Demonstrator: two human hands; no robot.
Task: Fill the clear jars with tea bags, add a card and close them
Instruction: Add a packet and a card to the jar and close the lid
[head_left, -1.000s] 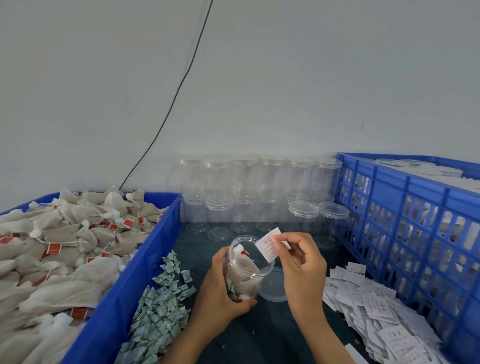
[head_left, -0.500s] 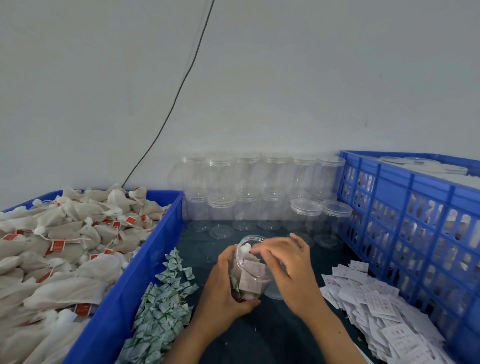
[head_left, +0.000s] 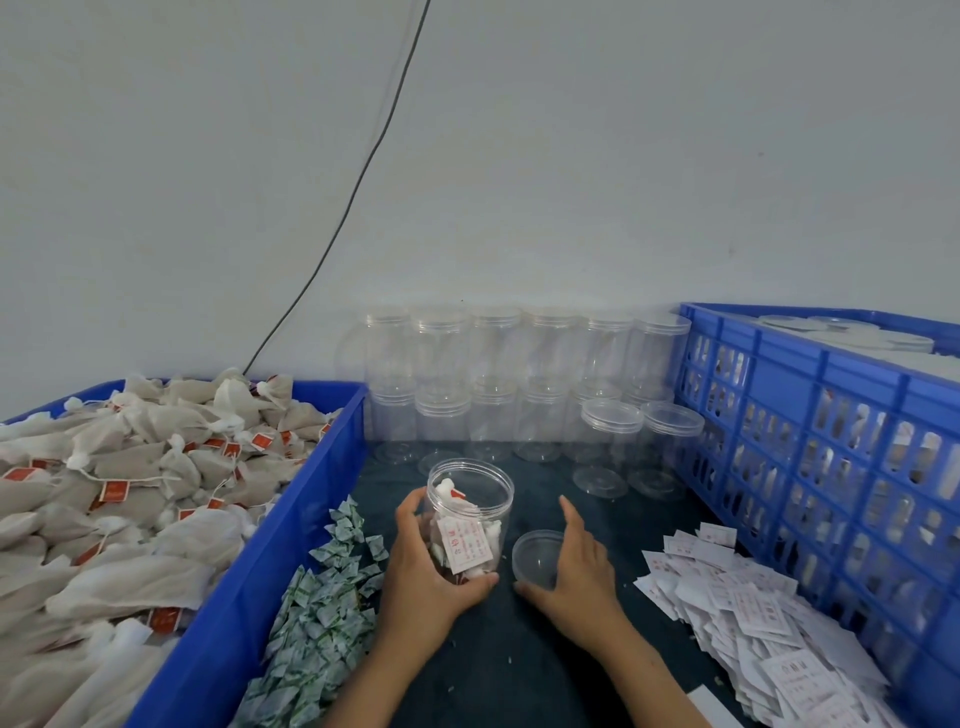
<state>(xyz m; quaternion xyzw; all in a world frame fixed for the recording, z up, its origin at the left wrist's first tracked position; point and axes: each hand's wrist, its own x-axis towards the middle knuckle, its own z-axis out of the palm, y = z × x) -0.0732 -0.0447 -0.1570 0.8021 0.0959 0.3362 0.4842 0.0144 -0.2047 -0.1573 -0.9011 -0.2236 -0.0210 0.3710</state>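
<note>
Clear jar (head_left: 470, 512) stands tilted near the middle of the dark surface (head_left: 524, 660), open at the top, with tea bags (head_left: 447, 491) and a white printed card (head_left: 464, 544) inside against its near wall. Left hand (head_left: 426, 566) grips the jar from the left and beneath, fingers curled round its side and thumb under its base. Just to the right, the jar's clear lid (head_left: 537, 558) lies on the surface. Right hand (head_left: 574, 564) rests over the lid with fingers apart and relaxed, thumb touching the near edge, not yet closed on it.

Left of the jar sits a heap of small green-and-white sachets (head_left: 322, 613), then a blue bin (head_left: 244, 587) piled with tea bags. Right of the lid lies a spread of loose cards (head_left: 753, 613), beside a blue crate (head_left: 831, 467). Empty jars (head_left: 519, 389) are stacked along the far wall.

Closing looks to be the step left. Risks, as I judge them: the smooth lid could slip from a loose pinch, or go on crooked because the jar is tilted; the card standing high inside might catch under the rim and crease.
</note>
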